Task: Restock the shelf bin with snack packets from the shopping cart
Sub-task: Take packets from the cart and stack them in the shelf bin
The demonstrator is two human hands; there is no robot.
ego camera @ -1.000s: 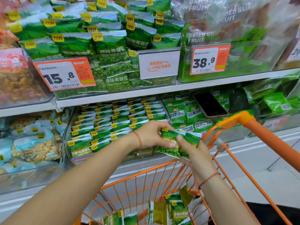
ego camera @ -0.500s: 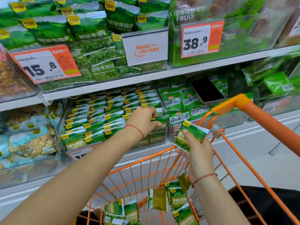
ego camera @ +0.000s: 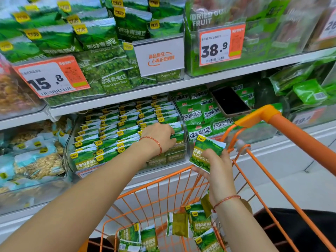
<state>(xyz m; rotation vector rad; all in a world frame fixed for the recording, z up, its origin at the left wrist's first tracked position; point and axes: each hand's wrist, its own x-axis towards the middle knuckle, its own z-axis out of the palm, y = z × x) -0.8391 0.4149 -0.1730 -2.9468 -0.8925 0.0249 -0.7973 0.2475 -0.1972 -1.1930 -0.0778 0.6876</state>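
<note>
A clear shelf bin (ego camera: 184, 151) on the lower shelf holds rows of upright green garlic-pea packets (ego camera: 116, 135). My left hand (ego camera: 160, 137) reaches into the bin's right front corner, fingers curled round a green packet (ego camera: 177, 137) among the rows. My right hand (ego camera: 216, 166) holds another green packet (ego camera: 205, 151) upright above the front rim of the orange shopping cart (ego camera: 163, 180). Several more packets (ego camera: 196, 226) lie in the cart's basket below.
A dark phone (ego camera: 230, 101) lies on green packets in the neighbouring bin to the right. The orange cart handle (ego camera: 298, 135) crosses the right side. The upper shelf carries pea bags behind price tags 15.8 (ego camera: 49, 77) and 38.9 (ego camera: 221, 44). Peanut bags (ego camera: 36, 162) fill the left bin.
My left hand has carried one packet from the pair into the bin's right front corner. My right hand stayed over the cart with the other packet, now more upright.
</note>
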